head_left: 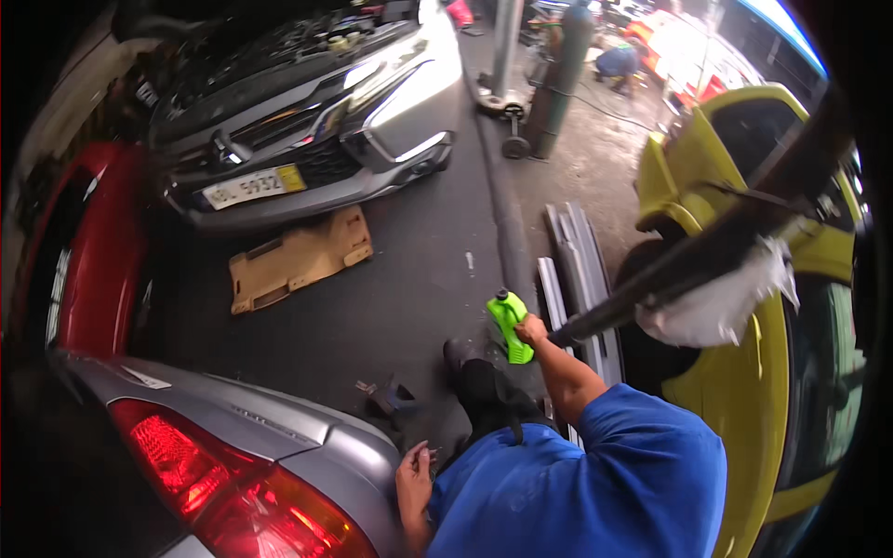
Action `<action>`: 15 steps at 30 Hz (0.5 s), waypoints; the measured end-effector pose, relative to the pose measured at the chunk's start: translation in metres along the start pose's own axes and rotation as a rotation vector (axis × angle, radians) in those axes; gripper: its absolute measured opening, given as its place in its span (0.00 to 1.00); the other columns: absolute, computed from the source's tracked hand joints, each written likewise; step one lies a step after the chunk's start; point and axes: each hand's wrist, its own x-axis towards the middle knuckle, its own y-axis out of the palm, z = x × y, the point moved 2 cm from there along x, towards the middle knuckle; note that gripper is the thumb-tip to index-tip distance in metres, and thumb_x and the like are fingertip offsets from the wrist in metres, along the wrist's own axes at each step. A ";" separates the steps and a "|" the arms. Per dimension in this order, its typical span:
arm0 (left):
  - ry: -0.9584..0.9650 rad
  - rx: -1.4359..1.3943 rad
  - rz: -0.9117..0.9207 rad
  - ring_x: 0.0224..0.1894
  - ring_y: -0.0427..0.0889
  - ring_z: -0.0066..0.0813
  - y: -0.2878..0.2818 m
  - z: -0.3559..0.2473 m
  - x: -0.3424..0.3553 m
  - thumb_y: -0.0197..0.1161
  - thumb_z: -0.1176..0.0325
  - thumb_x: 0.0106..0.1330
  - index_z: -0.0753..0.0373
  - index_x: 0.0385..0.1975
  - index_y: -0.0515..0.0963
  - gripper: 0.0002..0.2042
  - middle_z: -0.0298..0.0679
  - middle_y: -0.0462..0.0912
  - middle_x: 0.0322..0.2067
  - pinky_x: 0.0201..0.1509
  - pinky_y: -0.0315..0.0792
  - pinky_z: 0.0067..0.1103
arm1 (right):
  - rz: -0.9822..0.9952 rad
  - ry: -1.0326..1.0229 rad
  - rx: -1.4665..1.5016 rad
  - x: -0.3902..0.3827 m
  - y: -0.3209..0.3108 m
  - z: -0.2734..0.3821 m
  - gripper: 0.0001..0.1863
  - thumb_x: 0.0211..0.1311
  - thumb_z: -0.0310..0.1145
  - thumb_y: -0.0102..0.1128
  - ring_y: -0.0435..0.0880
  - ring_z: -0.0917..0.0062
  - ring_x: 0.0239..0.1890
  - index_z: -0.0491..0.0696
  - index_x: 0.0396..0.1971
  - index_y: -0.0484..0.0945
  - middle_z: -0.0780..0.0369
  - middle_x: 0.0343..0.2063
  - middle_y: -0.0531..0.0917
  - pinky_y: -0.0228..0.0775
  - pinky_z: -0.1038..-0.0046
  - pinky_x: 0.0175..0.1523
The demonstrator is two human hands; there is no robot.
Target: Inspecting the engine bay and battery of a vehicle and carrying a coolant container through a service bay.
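My right hand (532,329) is closed around the handle side of a bright green plastic jug (508,314) with a dark cap, held upright out in front of me. Low beside the rear corner of a grey car (344,445), my left hand (415,476) has its fingers curled together. Whatever they pinch, if anything, is too small to make out. On the dark floor between that car and my legs lies a small dark object (393,398), its kind unclear.
Ahead stands a silver car (409,139) with its hood up; a tan creeper board (302,259) lies before it. Long metal panels (579,256) and a slanting dark pole (688,251) are at right, beside a yellow car (735,400). A green gas cylinder (561,88) stands farther off.
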 end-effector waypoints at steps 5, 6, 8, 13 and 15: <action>0.027 -0.093 -0.094 0.45 0.87 0.32 0.041 -0.034 0.174 0.56 0.60 0.77 0.68 0.55 0.79 0.18 0.47 0.88 0.42 0.51 0.78 0.24 | 0.170 -0.282 -0.337 0.193 -0.020 -0.016 0.18 0.57 0.39 0.65 0.90 0.59 0.41 0.43 0.42 0.85 0.52 0.41 0.88 0.82 0.57 0.45; 0.045 0.094 -0.098 0.47 0.87 0.35 0.046 -0.051 0.208 0.56 0.58 0.77 0.68 0.55 0.79 0.19 0.48 0.87 0.44 0.52 0.78 0.26 | 0.023 -0.573 -0.269 0.214 -0.022 -0.002 0.16 0.57 0.38 0.65 0.90 0.61 0.37 0.42 0.39 0.86 0.52 0.36 0.89 0.83 0.58 0.41; -0.031 0.249 -0.158 0.51 0.86 0.44 0.032 -0.070 0.256 0.56 0.54 0.76 0.68 0.55 0.78 0.22 0.51 0.86 0.48 0.56 0.76 0.30 | 0.348 -0.016 0.220 0.239 0.021 0.081 0.16 0.58 0.37 0.67 0.87 0.62 0.29 0.37 0.36 0.84 0.53 0.30 0.86 0.80 0.55 0.31; -0.093 0.439 0.058 0.53 0.84 0.48 0.059 -0.182 0.340 0.55 0.52 0.76 0.67 0.55 0.79 0.23 0.53 0.85 0.49 0.58 0.75 0.34 | 0.216 -0.324 0.007 0.320 -0.008 0.124 0.26 0.61 0.50 0.65 0.86 0.68 0.26 0.37 0.35 0.83 0.54 0.24 0.85 0.75 0.65 0.32; -0.095 0.538 0.076 0.53 0.84 0.48 0.046 -0.212 0.377 0.55 0.52 0.75 0.67 0.54 0.79 0.23 0.53 0.85 0.48 0.58 0.75 0.35 | 0.263 -0.295 0.285 0.326 -0.020 0.159 0.19 0.55 0.41 0.68 0.87 0.68 0.26 0.38 0.37 0.84 0.56 0.26 0.87 0.77 0.66 0.34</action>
